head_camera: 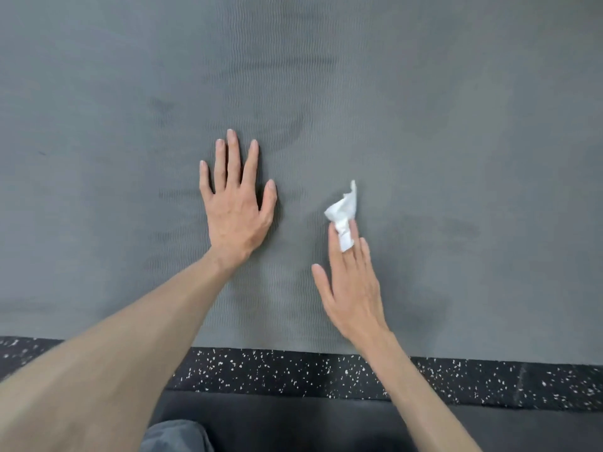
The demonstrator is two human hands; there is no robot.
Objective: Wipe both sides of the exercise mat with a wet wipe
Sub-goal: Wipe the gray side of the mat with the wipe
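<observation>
Speckled flooring (293, 370) is seen nearest. Beyond it, the mat (424, 125) is pinned by the spread left hand (236, 210). Just right, the wet wipe (342, 213) is pinched, seemingly between fingers, by the right hand (352, 288).

floor (293, 370): black with white specks | on it: grey mat (424, 125), lying flat | near strip of floor: bare

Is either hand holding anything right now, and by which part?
The right hand pinches the wet wipe by its lower end between two fingers. The left hand lies flat on the mat, holding nothing.
</observation>
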